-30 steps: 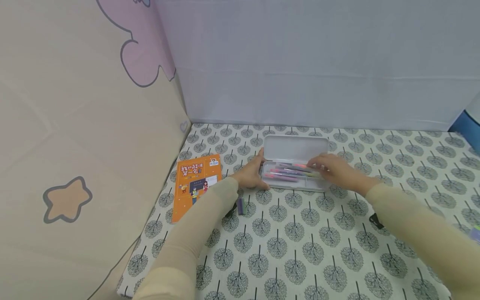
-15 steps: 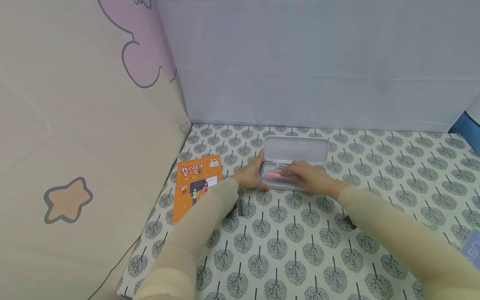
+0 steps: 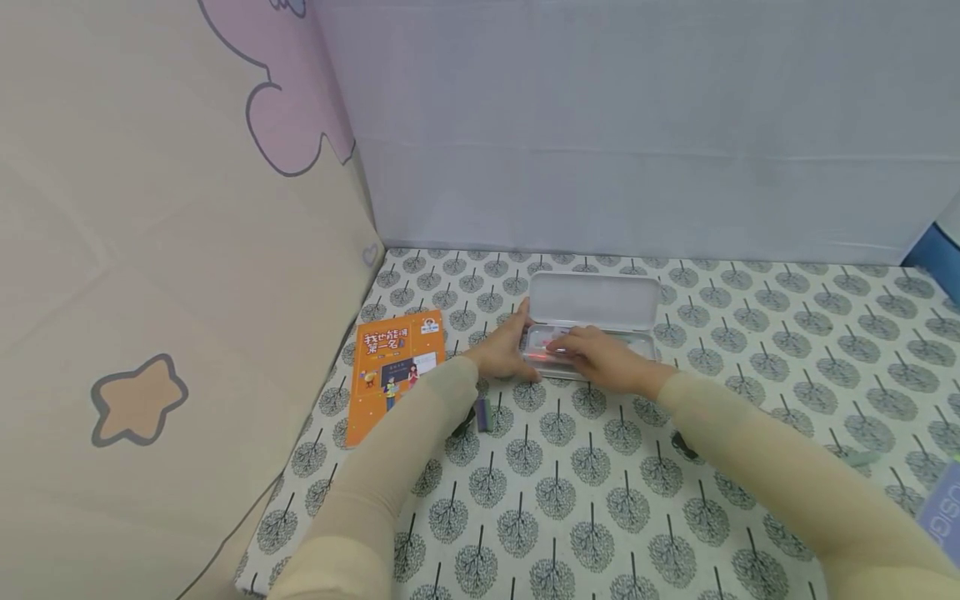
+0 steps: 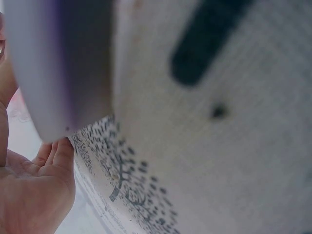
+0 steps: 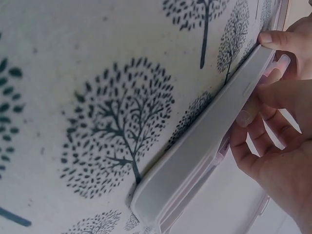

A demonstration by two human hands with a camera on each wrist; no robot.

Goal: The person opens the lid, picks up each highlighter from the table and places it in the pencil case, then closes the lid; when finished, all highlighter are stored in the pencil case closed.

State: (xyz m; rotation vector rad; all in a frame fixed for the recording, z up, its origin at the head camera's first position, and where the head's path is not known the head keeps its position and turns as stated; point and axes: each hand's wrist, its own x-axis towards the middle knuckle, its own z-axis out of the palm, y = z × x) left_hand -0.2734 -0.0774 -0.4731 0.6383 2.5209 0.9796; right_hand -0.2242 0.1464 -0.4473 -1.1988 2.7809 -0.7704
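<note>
An opened white pencil case [image 3: 596, 302] lies on the patterned cloth, its lid laid back on the far side. My left hand [image 3: 501, 350] holds the case's left end, thumb on the near edge and fingers at the far corner. Inside the tray, my right hand [image 3: 603, 358] reaches over several pens. Pink pen [image 3: 538, 355] parts show at its fingertips in the head view. In the right wrist view, its thumb and curled fingers [image 5: 239, 146] pinch a translucent pinkish pen [image 5: 280, 66] over the case's near wall [image 5: 195, 151]; the hand partly hides it.
An orange book [image 3: 393, 375] lies left of the left forearm. Next to the left wrist is a small purple-and-green block [image 3: 484, 415]. A pale green item [image 3: 862, 458] and a purple lettered thing [image 3: 941, 512] lie to the right. A pale wall stands behind the table.
My right hand has moved left from the case's right end to over the middle of the tray, covering most pens. The left hand has stayed on the case.
</note>
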